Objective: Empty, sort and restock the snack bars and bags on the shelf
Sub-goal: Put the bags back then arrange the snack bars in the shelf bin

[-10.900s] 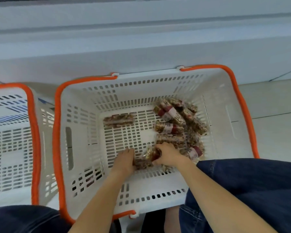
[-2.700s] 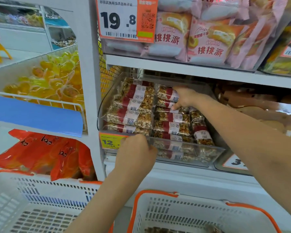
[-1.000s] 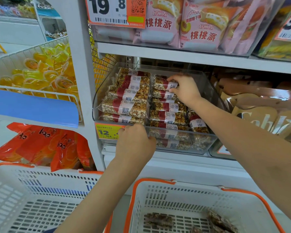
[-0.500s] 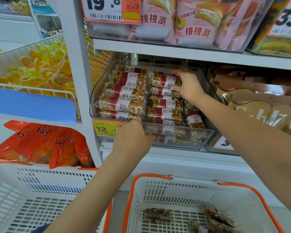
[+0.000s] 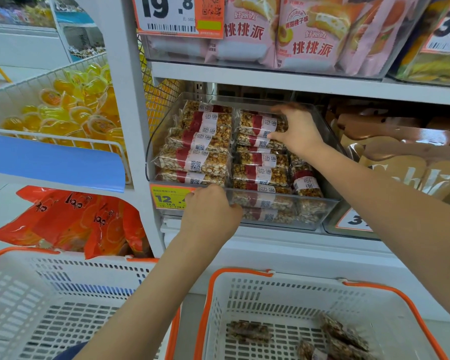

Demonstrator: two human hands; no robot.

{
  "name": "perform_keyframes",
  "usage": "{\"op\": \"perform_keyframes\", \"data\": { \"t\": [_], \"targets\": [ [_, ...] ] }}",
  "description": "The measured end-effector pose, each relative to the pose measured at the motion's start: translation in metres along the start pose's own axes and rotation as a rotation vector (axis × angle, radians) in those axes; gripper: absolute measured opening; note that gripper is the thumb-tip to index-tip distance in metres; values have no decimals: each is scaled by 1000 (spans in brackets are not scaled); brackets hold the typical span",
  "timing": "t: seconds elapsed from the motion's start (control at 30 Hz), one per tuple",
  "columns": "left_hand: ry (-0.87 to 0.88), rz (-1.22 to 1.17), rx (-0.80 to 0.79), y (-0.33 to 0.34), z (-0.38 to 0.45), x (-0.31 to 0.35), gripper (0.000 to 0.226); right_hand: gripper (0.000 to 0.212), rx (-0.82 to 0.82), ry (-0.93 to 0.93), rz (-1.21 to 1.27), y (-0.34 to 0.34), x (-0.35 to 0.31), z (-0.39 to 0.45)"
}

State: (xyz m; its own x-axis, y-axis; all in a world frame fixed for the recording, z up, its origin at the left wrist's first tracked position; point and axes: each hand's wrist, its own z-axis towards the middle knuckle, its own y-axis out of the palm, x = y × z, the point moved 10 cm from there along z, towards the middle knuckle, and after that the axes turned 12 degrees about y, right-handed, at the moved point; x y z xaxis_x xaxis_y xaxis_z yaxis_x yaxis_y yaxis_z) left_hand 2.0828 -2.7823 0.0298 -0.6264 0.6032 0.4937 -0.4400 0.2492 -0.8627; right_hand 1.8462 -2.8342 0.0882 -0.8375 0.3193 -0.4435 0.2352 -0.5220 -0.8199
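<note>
Head view showed the right hand pinching a crosswise snack bar at upper centre, while the left hand gripped the tray front

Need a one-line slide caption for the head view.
Right hand grips a nut bar in the clear bin; left hand holds its front edge.

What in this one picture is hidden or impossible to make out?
Head view only:
- Left hand fingers: curled over the clear bin front edge, out of sight; it also covers part of the orange price tag.
- Right hand fingertips: motion-blurred at the top snack bar.
- Lower bars in the bin: hazy behind its glare.
- Right basket: bottom frame edge cuts off its bars.
- Brown bags: lettering partly blocked by the right forearm.
</note>
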Motion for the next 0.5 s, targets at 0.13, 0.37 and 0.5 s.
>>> {"op": "perform_keyframes", "data": {
  "t": [0.13, 0.37, 0.5],
  "targets": [
    [16, 0, -27, 1, -1, 3, 42, 57, 48, -2, 40, -14, -8, -22],
    [167, -177, -101, 33, -32, 14, 38, 38, 190, 35, 329, -83, -5, -162],
    [154, -232, -272, 108, -69, 11, 29, 30, 177, 293, 421, -40, 66, -269]
  ]
}}
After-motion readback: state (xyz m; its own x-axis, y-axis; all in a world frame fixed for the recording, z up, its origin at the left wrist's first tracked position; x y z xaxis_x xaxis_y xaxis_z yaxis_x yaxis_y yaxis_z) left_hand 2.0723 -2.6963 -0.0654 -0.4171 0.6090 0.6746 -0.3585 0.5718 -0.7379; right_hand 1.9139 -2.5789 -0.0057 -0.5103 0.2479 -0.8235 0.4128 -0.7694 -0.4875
